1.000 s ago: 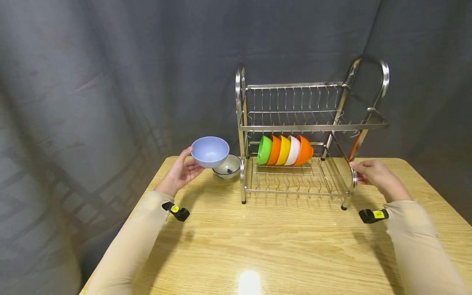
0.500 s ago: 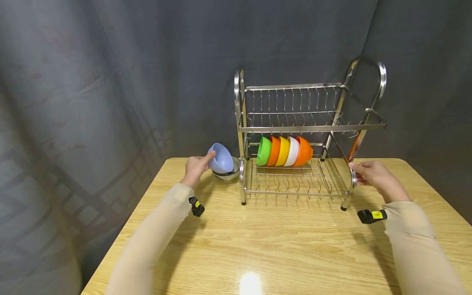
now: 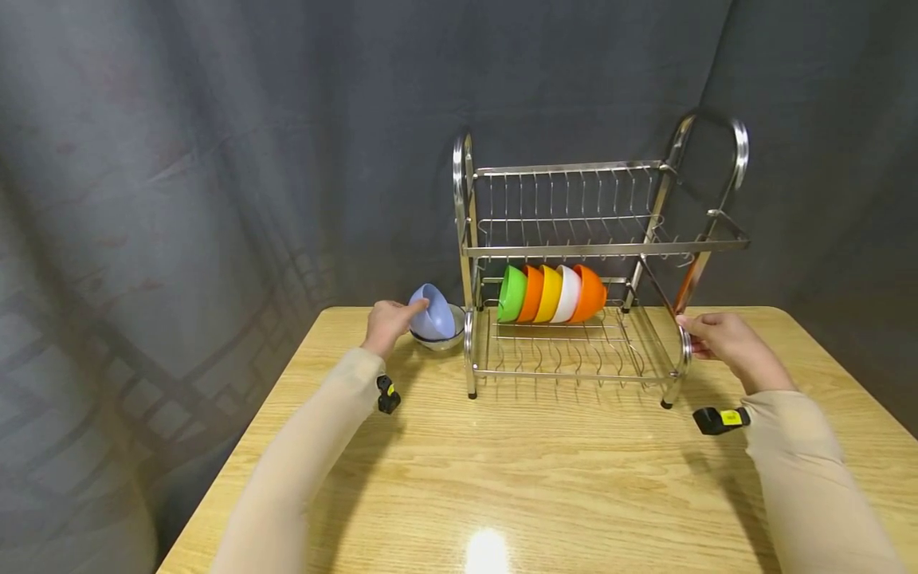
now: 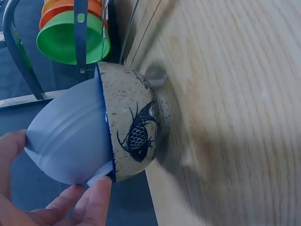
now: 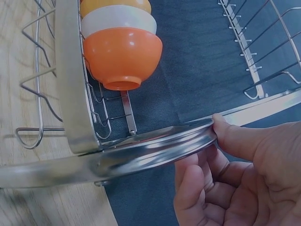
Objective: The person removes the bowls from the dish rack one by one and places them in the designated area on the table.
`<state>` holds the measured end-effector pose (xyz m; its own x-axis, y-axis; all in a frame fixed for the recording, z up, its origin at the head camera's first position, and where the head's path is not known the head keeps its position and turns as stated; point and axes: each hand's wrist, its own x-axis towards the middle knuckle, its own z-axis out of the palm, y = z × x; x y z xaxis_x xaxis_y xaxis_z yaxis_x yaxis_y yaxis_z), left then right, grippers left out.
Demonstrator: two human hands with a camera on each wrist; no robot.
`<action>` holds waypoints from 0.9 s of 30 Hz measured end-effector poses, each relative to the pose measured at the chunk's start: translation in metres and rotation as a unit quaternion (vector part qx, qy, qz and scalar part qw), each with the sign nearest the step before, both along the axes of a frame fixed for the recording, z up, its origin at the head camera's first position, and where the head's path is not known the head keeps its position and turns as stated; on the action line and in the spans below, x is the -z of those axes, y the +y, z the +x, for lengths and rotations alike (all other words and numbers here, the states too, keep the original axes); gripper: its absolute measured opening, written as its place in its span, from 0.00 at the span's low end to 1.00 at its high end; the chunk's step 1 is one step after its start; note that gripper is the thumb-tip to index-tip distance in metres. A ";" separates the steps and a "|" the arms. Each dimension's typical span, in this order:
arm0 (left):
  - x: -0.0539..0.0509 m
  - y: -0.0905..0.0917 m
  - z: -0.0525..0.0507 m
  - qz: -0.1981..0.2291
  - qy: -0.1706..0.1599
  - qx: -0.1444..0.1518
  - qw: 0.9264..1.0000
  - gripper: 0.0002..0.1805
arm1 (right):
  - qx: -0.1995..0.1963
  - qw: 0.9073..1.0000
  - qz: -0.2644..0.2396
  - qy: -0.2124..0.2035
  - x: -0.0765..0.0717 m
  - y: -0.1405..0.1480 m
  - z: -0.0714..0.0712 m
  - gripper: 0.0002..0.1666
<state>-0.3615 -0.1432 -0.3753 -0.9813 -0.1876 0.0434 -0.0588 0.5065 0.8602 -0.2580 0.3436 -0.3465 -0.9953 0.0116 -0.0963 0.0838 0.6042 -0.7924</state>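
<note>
My left hand (image 3: 390, 323) holds a light blue bowl (image 3: 433, 317) between thumb and fingers. Tilted on its side, the blue bowl sits partly inside a speckled bowl (image 4: 132, 120) with a dark blue rim and a fish painted on it. That bowl stands on the table just left of a two-tier metal dish rack (image 3: 566, 375). My right hand (image 3: 731, 341) pinches the rack's right side tube between thumb and fingers. In the right wrist view, this tube (image 5: 160, 150) meets the thumb tip.
Nested on their sides in the lower tier are a green bowl (image 3: 512, 295), a yellow bowl (image 3: 548, 295), a white bowl (image 3: 566, 295) and orange ones, including the rightmost orange bowl (image 3: 590, 295). A dark curtain (image 3: 344, 143) hangs behind the wooden table (image 3: 559, 478).
My left hand has moved right and turned over, tipping the blue bowl from upright onto its side and lowering it into the speckled bowl. My right hand keeps its place on the rack.
</note>
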 end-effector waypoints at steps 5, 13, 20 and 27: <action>-0.002 -0.002 0.000 0.026 -0.029 0.012 0.999 0.27 | -0.001 1.000 0.000 0.002 -0.001 0.000 0.001 0.32; 0.000 -0.006 -0.002 0.160 -0.065 0.004 0.985 0.24 | -0.001 1.000 0.003 0.000 -0.001 -0.001 0.001 0.33; 0.007 -0.010 -0.004 0.231 -0.079 0.005 0.970 0.06 | 0.001 1.000 0.002 -0.003 -0.001 -0.002 0.000 0.32; 0.011 -0.012 -0.005 0.190 -0.072 0.001 0.979 0.06 | -0.001 1.000 0.004 -0.003 -0.001 -0.001 0.000 0.33</action>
<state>-0.3664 -0.1551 -0.3864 -0.9725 -0.1609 -0.1686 -0.1931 0.1511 0.9695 -0.2576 0.3426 -0.3455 -0.9947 0.0108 -0.1019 0.0872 0.6109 -0.7869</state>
